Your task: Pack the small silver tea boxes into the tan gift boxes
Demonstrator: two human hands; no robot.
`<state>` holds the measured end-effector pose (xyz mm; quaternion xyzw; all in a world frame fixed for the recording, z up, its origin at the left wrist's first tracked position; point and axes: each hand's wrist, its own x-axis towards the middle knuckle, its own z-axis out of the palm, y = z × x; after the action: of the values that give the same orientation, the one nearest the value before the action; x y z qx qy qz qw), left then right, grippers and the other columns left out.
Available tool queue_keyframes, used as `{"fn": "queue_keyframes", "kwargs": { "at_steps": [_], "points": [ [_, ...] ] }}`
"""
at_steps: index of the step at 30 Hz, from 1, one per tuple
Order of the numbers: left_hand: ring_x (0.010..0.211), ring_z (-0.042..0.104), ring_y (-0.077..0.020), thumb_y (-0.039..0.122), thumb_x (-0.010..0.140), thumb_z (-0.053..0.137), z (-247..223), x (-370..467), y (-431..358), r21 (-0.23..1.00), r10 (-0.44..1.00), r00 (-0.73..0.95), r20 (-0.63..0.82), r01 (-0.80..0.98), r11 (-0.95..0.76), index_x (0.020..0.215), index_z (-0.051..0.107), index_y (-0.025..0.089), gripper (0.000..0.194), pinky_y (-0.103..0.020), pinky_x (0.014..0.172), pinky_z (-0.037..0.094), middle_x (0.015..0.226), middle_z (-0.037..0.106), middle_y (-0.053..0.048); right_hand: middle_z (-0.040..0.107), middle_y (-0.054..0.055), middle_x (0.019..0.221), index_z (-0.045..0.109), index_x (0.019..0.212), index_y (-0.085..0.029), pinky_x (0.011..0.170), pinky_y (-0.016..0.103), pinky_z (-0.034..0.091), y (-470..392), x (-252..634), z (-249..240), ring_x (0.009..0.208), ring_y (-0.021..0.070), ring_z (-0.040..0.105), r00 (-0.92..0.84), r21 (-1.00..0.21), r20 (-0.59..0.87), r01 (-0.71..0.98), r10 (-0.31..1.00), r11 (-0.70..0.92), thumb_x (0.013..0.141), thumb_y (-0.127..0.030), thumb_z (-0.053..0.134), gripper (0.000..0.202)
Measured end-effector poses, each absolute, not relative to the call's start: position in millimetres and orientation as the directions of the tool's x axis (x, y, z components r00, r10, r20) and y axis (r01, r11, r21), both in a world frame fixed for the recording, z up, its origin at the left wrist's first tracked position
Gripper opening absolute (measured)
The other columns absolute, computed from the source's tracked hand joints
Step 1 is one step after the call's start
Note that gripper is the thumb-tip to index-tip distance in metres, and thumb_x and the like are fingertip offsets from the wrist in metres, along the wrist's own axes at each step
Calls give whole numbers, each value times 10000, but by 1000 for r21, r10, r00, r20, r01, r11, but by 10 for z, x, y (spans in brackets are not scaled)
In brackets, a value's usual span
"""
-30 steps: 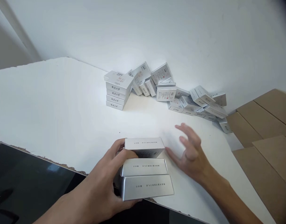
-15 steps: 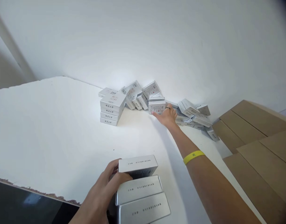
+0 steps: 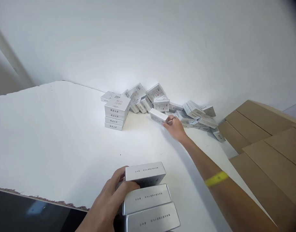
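Observation:
Near the front edge, my left hand [image 3: 114,193] grips the left end of a silver-white box [image 3: 145,170]. Two similar boxes [image 3: 146,198] lie right below it, with small print on their sides. Farther back, my right hand [image 3: 174,127] pinches a small white box [image 3: 159,115] by its right end, thumb in front. That box is tilted, just before a pile of like boxes [image 3: 161,105] along the wall. To its left stands a neat stack of boxes [image 3: 114,120]. More boxes [image 3: 192,111] lie jumbled to the right of my right hand.
The white tabletop [image 3: 53,138] has a rough, chipped front edge at the lower left, beside a dark surface [image 3: 24,209]. Brown cardboard boxes [image 3: 271,154] stand at the right. A white wall [image 3: 148,42] rises behind the pile.
My right hand has drawn a box away from the pile, toward me and slightly left. My left hand keeps its hold on the front box.

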<state>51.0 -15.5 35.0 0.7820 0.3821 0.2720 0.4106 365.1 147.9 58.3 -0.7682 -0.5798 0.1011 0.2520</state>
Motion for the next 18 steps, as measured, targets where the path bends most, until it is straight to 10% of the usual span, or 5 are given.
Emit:
{"fn": "queue_keyframes", "kwargs": {
  "at_steps": [6, 13, 18],
  "points": [
    [1368, 462, -358, 342, 722, 806, 389, 429, -110, 847, 787, 612, 75, 378, -375, 1241, 453, 378, 628, -552, 1027, 545, 1546, 318, -59, 690, 41, 1219, 624, 1272, -267, 969, 400, 520, 227, 3420, 663, 1129, 240, 649, 108, -681, -22, 727, 994, -94, 940, -434, 608, 373],
    [1571, -2, -381, 390, 779, 785, 422, 357, -59, 838, 678, 722, -136, 449, -310, 1410, 225, 420, 844, -630, 1159, 397, 1676, -151, -5, 559, -26, 1467, 550, 1411, -379, 1162, 428, 411, -249, 3164, 648, 1364, 220, 495, -164, -833, -206, 547, 965, -85, 998, -502, 552, 432],
    [1569, 29, -391, 433, 786, 793, 324, 265, -32, 833, 719, 693, -58, 431, -348, 1419, 142, 433, 908, -661, 1145, 395, 1676, -131, -36, 358, -41, 1621, 231, 1565, -473, 1206, 510, 351, -272, 3198, 698, 1479, 246, 354, -234, -790, -338, 596, 912, -140, 992, -554, 534, 653]
  ]
}}
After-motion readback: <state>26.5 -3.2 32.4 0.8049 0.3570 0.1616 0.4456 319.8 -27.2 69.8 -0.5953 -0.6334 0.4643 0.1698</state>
